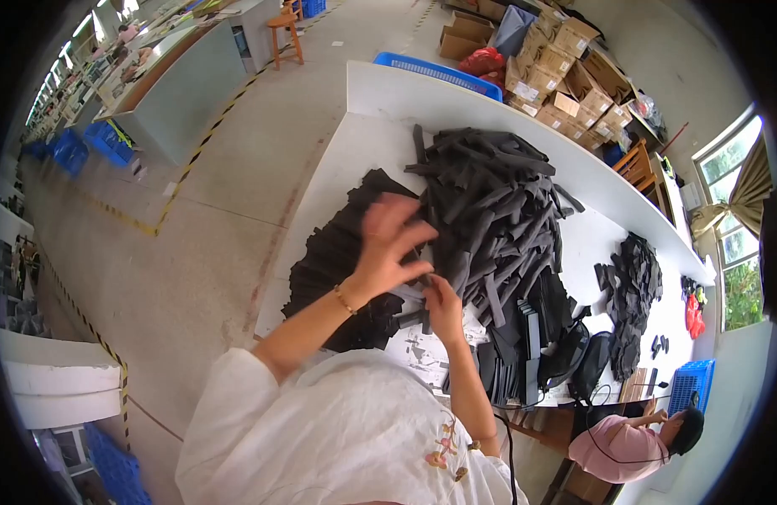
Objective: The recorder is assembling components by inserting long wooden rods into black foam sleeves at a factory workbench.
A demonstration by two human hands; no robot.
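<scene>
My left hand (pixel 388 244), with a bead bracelet on the wrist, hovers with fingers spread over the edge of a big heap of dark grey strips (pixel 489 202). My right hand (pixel 443 307) sits just below it, fingers closed on a dark grey strip (pixel 412 291) at the foot of the heap. A flat spread of black cut pieces (pixel 334 257) lies to the left of both hands. Everything rests on a long white table (pixel 363 143). White sleeves cover my upper arms.
Upright stacks of black pieces (pixel 523 345) stand by the near table edge. A smaller dark pile (pixel 633 286) lies further right. A blue basket (pixel 439 71) and cardboard boxes (pixel 565 67) stand beyond the table. A person in pink (pixel 633 446) sits at lower right.
</scene>
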